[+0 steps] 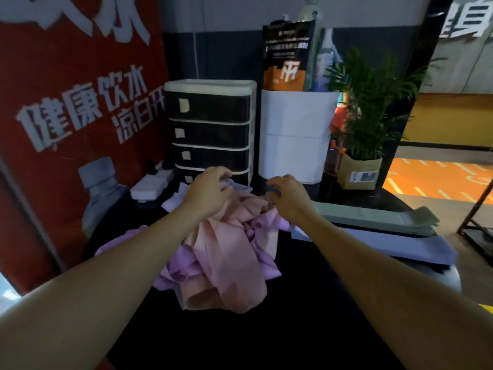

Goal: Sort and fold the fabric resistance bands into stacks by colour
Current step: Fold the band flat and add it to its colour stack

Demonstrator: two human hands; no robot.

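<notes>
A loose heap of fabric bands lies on the black table (266,329): peach bands (226,263) on top, lilac bands (176,271) underneath and to the sides. Both hands reach to the heap's far end. My left hand (210,188) pinches a pale blue-grey band (240,186) with curled fingers. My right hand (286,192) grips the same pale band's other end. To the right lie a folded stack of green bands (373,216) and a folded stack of pale blue-grey bands (386,243).
A black-and-white drawer unit (210,129) and a white bin (296,134) stand at the table's back. A potted plant (365,156) sits at back right, a white power strip (152,185) at back left. A red poster (74,102) fills the left side.
</notes>
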